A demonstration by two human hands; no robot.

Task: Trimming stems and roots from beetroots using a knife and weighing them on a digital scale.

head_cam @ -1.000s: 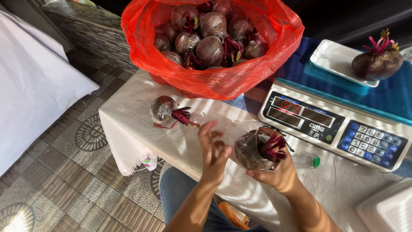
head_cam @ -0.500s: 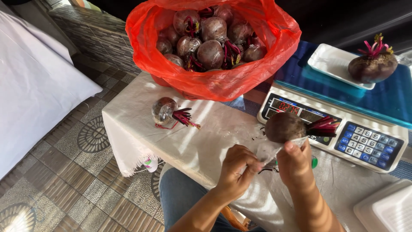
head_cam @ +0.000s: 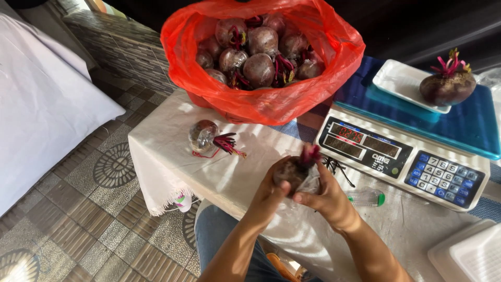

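Head view: we cup one beetroot (head_cam: 293,171) between our left hand (head_cam: 269,196) and right hand (head_cam: 326,197), both closed round it and its clear wrap, near the table edge. Half a second ago it sat higher, by the scale (head_cam: 404,159). One wrapped beetroot (head_cam: 204,134) lies left; one beetroot on the scale (head_cam: 447,86) sits far right.

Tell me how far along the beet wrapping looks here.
Done: one wrapped beet lies on the white tablecloth. In hand: left hand and right hand hold a beet in clear film. Left: the red bag of beets and the beet on the scale.
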